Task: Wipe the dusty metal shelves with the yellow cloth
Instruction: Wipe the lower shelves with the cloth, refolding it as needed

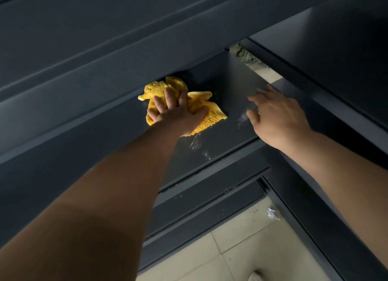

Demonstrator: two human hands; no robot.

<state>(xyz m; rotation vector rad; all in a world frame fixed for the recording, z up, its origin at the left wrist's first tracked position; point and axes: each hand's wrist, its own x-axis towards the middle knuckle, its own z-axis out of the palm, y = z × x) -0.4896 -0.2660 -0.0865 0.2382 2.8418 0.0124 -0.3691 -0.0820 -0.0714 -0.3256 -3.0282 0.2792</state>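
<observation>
Wiping stage, head view. Left hand [178,115] lies on the cloth [212,117], fingers [168,96] spread and fairly straight, pressing the bunched yellow fabric onto the shelf [231,79] rather than closing round it. The cloth sits toward the rear of the shelf, close under the panel above. Right hand [277,117] is open, fingers apart and loosely extended, holding nothing, over the shelf to the right of the cloth; whether it touches the metal cannot be told. Pale dust streaks [196,143] lie on the metal just in front of the cloth and beside the right hand, so this patch likely needs covering next. For a clean result, the cloth would best be flattened to widen its contact and kept under even palm pressure. Overlapping strokes toward the front edge would gather the dust, not push it into the rear gap [247,54], where grey debris shows. Surface: dark, matt painted metal in dim light. Lower shelves [199,199] step down below, speckled pale. Beneath them is a beige tiled floor [252,249] with a white scrap [273,214] on it.
</observation>
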